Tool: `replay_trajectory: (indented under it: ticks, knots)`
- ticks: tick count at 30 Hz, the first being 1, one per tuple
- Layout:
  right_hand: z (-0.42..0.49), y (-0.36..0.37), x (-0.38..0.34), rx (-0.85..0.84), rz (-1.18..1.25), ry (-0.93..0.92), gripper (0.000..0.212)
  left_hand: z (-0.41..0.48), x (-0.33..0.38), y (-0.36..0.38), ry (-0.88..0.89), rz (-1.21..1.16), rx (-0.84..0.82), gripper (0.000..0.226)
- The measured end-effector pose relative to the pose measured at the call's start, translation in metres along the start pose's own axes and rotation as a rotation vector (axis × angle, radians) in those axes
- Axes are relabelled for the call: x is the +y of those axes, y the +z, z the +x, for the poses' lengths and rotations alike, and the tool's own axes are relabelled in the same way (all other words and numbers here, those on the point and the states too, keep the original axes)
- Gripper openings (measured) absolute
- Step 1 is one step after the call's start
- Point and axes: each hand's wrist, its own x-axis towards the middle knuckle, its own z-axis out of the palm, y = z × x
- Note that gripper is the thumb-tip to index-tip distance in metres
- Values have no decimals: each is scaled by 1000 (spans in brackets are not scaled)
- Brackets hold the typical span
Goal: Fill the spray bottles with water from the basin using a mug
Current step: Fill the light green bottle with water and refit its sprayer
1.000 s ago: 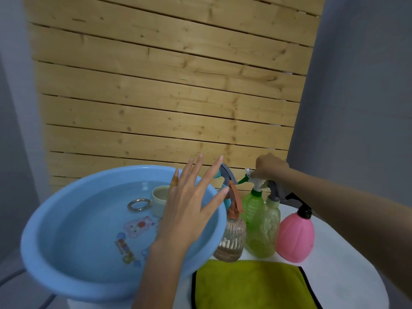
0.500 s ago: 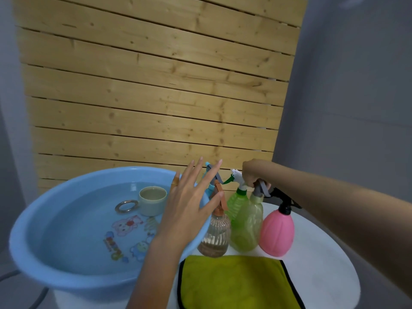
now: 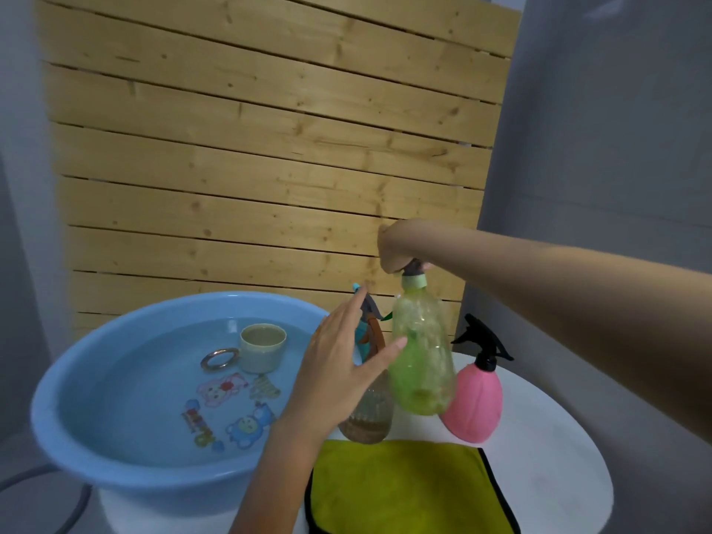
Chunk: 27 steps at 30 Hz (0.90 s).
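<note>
My right hand [image 3: 397,246] grips the spray head of a yellow-green bottle [image 3: 422,356] and holds it in the air above the white table [image 3: 547,437]. My left hand [image 3: 343,364] is open, fingers straight, its thumb touching the lifted bottle's side. Behind it stand a clear bottle with a brown sprayer [image 3: 370,418] and a blue-capped sprayer [image 3: 364,302]. A pink bottle with a black sprayer [image 3: 476,402] stands to the right. The blue basin [image 3: 65,429] holds water, and a pale mug [image 3: 262,348] with a ring handle sits in it.
A yellow-green cloth [image 3: 404,491] with a black edge lies on the table in front of the bottles. A wooden slat wall [image 3: 269,167] rises behind, with grey walls on both sides. A grey hose [image 3: 73,506] runs under the basin at the lower left.
My right hand has lifted the yellow-green bottle off the table by its spray head. My left hand has moved right to its side.
</note>
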Motion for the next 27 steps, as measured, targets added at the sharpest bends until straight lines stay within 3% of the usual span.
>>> replay_trajectory:
  ticks: [2,8,14,20,23,25,27]
  knots:
    - [8,-9,-11,-29,35,10,22,-1,4,-3,-53,-5,31,93]
    - [14,-33,-44,-67,258,13,21,2,6,-12,-174,36,198,120]
    - [7,-59,-53,-18,612,-145,12,8,-15,-32,-204,-25,302,93]
    - [13,-52,-56,-129,869,-308,21,1,-44,-68,-238,189,368,85]
    - [21,-36,-58,-70,751,-403,34,-3,-51,-77,-281,269,317,84]
    - [27,-27,-62,126,421,-513,42,-6,-56,-78,-320,275,276,82]
    - [33,-20,-64,268,358,-622,40,-8,-61,-76,-337,251,302,83]
